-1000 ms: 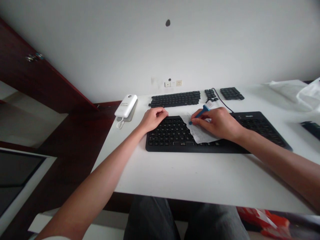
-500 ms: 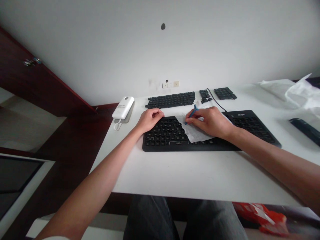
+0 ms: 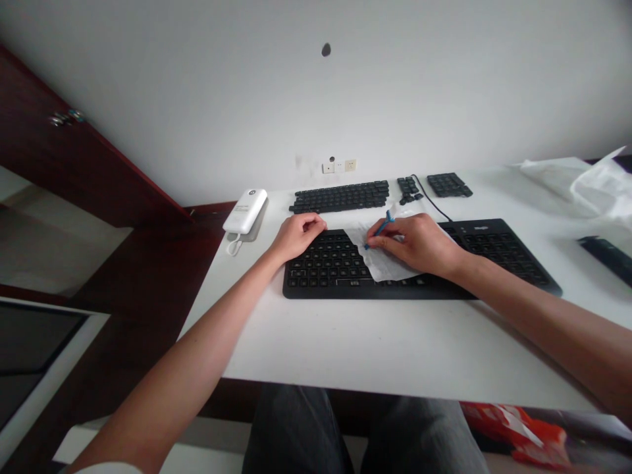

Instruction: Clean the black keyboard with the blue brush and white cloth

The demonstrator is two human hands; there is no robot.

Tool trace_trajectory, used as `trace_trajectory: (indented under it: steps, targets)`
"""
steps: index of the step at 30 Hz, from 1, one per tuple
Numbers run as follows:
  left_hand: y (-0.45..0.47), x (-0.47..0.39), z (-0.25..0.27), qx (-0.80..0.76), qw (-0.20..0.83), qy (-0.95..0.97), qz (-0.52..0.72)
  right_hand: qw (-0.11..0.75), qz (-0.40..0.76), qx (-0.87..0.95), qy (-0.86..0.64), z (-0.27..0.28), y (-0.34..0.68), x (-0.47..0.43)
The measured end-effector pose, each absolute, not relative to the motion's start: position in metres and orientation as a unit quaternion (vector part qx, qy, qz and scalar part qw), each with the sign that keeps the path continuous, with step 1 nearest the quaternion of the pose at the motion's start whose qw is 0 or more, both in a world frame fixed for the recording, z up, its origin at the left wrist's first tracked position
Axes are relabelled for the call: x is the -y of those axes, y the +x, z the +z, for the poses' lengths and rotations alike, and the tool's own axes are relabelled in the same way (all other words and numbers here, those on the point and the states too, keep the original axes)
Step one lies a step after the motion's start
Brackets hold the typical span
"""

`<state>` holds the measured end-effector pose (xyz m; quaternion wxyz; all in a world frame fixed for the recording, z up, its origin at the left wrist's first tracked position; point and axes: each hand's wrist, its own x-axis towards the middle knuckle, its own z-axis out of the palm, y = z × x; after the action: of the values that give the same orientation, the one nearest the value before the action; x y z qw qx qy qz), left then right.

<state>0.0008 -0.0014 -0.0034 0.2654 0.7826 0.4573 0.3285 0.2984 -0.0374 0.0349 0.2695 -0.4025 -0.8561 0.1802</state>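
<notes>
A black keyboard (image 3: 326,283) lies on the white table, its keycaps off and rows of square switch sockets showing. My left hand (image 3: 297,237) rests at its upper left corner, fingers curled and closed against the edge. A thin white wipe (image 3: 388,265) is spread over the keyboard's middle. In my right hand (image 3: 419,242), pinched like a pen, is a slim blue stick-like tool (image 3: 384,225) with a small crosspiece near its upper end. Its lower tip touches or nearly touches the wipe. My palm hides part of the wipe and the sockets under it.
Behind the keyboard lie a block of keycaps (image 3: 340,197), a smaller group (image 3: 409,187) and a number-pad block (image 3: 448,185). A white power bank (image 3: 245,212) sits at the left. To the right are a black bar-shaped object (image 3: 607,259) and a white plastic bag (image 3: 582,181).
The blue tool leans a little differently in my right hand, its tip slightly lower on the wipe. My left hand stays put. The whole view has shifted slightly.
</notes>
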Motion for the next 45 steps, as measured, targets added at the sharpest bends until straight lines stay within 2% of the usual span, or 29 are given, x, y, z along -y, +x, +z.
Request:
trace_trajectory:
  steps: [25,45]
  targets:
    - [0.0016,0.0030,-0.0021,-0.465,0.265,0.778,0.330,0.239,0.183,0.875,-0.380,0.0368,0.3004,0.0360]
    - [0.0018,0.0032,-0.0016,-0.456,0.271,0.778,0.336,0.264,0.207,0.859,-0.387,0.0360,0.3003,0.0374]
